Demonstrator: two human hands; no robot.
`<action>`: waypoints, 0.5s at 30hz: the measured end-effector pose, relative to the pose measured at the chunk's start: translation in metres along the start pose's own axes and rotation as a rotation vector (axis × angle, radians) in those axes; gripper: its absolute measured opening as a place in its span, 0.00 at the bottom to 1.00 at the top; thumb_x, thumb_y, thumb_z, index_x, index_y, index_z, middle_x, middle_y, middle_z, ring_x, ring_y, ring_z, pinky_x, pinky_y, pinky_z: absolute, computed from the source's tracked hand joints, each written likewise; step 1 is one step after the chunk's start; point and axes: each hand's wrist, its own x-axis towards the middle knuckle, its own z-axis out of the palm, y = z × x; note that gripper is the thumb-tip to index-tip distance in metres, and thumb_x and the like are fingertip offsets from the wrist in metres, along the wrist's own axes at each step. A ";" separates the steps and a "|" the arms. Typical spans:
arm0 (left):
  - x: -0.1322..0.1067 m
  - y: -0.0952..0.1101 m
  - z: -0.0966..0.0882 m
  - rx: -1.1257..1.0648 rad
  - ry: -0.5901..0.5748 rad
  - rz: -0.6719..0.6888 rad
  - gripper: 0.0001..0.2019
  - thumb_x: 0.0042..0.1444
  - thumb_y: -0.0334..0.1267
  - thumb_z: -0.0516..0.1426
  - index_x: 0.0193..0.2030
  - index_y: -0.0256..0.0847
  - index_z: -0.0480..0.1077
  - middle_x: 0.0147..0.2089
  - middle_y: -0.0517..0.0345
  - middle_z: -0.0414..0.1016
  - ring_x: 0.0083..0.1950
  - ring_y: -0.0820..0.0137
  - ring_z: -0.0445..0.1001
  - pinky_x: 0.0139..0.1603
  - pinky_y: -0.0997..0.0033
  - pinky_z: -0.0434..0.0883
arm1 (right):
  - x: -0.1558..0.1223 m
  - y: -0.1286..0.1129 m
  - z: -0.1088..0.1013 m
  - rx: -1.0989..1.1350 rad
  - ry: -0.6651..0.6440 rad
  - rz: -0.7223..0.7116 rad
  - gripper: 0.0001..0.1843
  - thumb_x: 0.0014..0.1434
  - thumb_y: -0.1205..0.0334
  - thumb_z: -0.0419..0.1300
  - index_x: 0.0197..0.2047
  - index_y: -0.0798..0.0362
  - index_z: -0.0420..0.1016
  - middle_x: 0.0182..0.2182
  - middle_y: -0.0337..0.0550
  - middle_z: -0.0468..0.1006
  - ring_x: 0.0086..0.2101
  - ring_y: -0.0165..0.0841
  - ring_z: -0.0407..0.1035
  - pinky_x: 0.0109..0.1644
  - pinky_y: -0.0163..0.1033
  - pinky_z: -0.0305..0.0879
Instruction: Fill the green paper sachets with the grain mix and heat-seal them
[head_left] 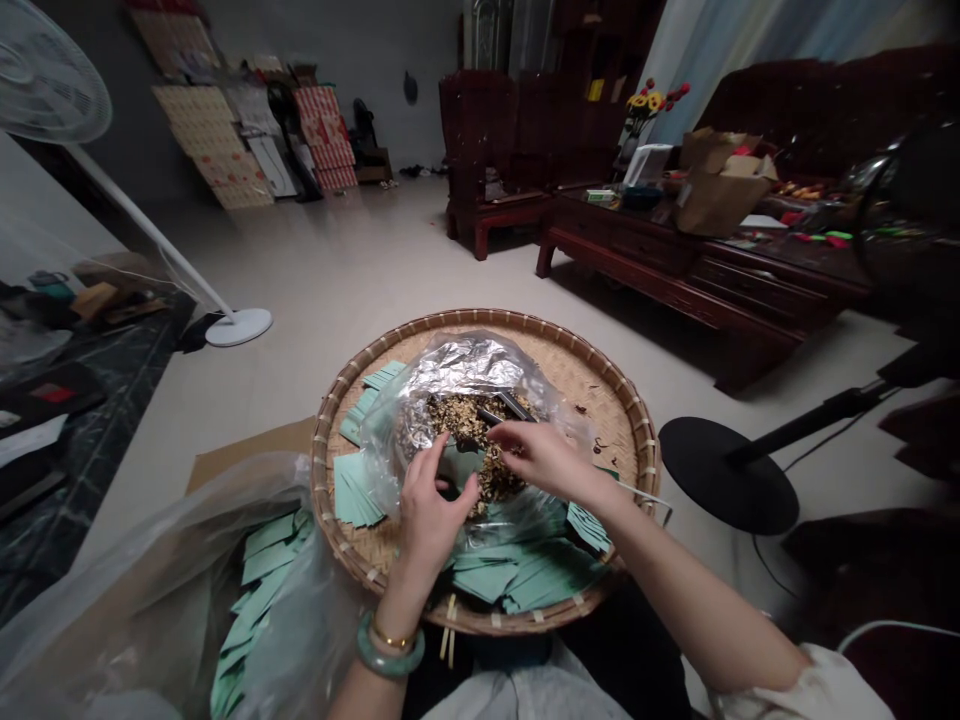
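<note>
Two bare hands over a bag of dried mix, with a pale green packet between them.
Left hand (435,505): thumb and fingers curved apart about the pale green packet (463,462); whether they clasp it, cannot tell. Right hand (541,458): fingertips drawn close together just beyond the packet's right side; contents of that grip hidden. Packet lies right of the left palm, the left hand being nearer; its long axis is obscured. Beneath: dark-and-pale dried mix (457,415) in a clear plastic bag (472,352); dark rod (517,405) in it, slanting down rightward, beyond the right fingers. Around: round woven bamboo tray (487,319), fanned green packets (357,492) at left, more (525,578) at the near side.
</note>
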 end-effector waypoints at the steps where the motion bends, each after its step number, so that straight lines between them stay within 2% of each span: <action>1: 0.000 -0.001 -0.001 -0.008 0.000 -0.014 0.27 0.49 0.36 0.59 0.58 0.42 0.63 0.46 0.50 0.70 0.34 0.71 0.73 0.31 0.72 0.75 | -0.003 0.003 0.006 -0.080 -0.032 0.004 0.17 0.53 0.73 0.57 0.47 0.54 0.72 0.43 0.48 0.77 0.44 0.38 0.71 0.50 0.45 0.66; 5: 0.002 -0.002 -0.001 -0.049 0.016 -0.063 0.27 0.49 0.37 0.59 0.57 0.40 0.64 0.47 0.50 0.70 0.33 0.72 0.73 0.32 0.72 0.76 | -0.007 0.007 0.033 -0.233 -0.037 0.011 0.32 0.51 0.71 0.60 0.59 0.56 0.59 0.53 0.57 0.66 0.53 0.43 0.63 0.53 0.47 0.64; 8: 0.003 -0.003 -0.001 -0.077 0.026 -0.092 0.27 0.49 0.39 0.60 0.57 0.38 0.64 0.47 0.50 0.70 0.34 0.72 0.74 0.33 0.72 0.77 | -0.002 0.006 0.044 -0.250 -0.027 0.028 0.39 0.50 0.71 0.61 0.63 0.56 0.51 0.54 0.58 0.61 0.54 0.43 0.61 0.53 0.47 0.64; 11: 0.004 -0.007 -0.002 -0.102 0.050 -0.115 0.27 0.48 0.40 0.60 0.57 0.38 0.64 0.48 0.49 0.70 0.39 0.69 0.74 0.35 0.72 0.77 | 0.003 0.007 0.046 -0.240 -0.019 0.013 0.41 0.50 0.70 0.63 0.64 0.53 0.49 0.52 0.55 0.61 0.51 0.42 0.62 0.52 0.46 0.64; 15: 0.004 -0.013 -0.001 -0.144 0.069 -0.124 0.28 0.48 0.41 0.60 0.57 0.39 0.64 0.50 0.48 0.69 0.43 0.67 0.73 0.36 0.71 0.77 | 0.009 0.010 0.046 -0.268 -0.062 -0.022 0.39 0.50 0.71 0.62 0.62 0.48 0.53 0.49 0.50 0.61 0.47 0.39 0.64 0.48 0.44 0.65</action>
